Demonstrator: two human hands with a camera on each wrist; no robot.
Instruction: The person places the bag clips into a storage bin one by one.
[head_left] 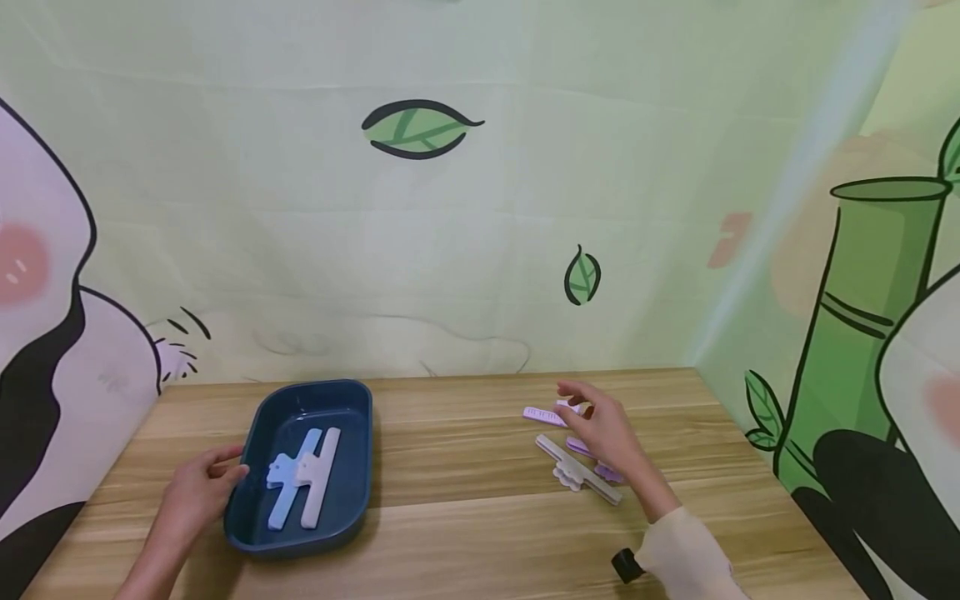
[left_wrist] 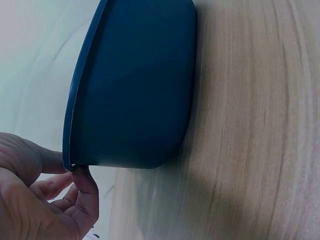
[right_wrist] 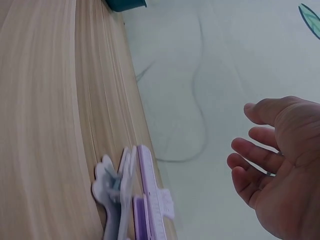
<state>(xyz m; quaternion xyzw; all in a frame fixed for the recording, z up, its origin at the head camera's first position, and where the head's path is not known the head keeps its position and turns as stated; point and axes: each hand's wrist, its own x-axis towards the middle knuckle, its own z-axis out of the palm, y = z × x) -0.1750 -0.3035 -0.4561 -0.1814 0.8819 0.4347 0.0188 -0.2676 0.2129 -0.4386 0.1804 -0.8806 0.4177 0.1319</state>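
Note:
My left hand [head_left: 197, 492] pinches the left rim of a dark blue plastic basin [head_left: 300, 547]; in the left wrist view its thumb and fingers meet at the rim's corner. Inside the basin lie a light blue bag clip [head_left: 282, 510] and a whitish bag clip [head_left: 326, 468], side by side. Over on the right, my right hand [head_left: 606, 429] hovers above more clips with its fingers loosely bent and nothing between them. Below it are a grey bag clip [head_left: 600, 486], a lilac bag clip [head_left: 540, 414] at the back, and a purple one [head_left: 609, 475] partly hidden by the wrist.
Both hands work over a wood-grain table [head_left: 450, 533]. Behind it hangs a pale green cloth [head_left: 300, 208] printed with leaves, bamboo and panda figures. A small black object [head_left: 627, 566] sits by the right sleeve [head_left: 686, 554].

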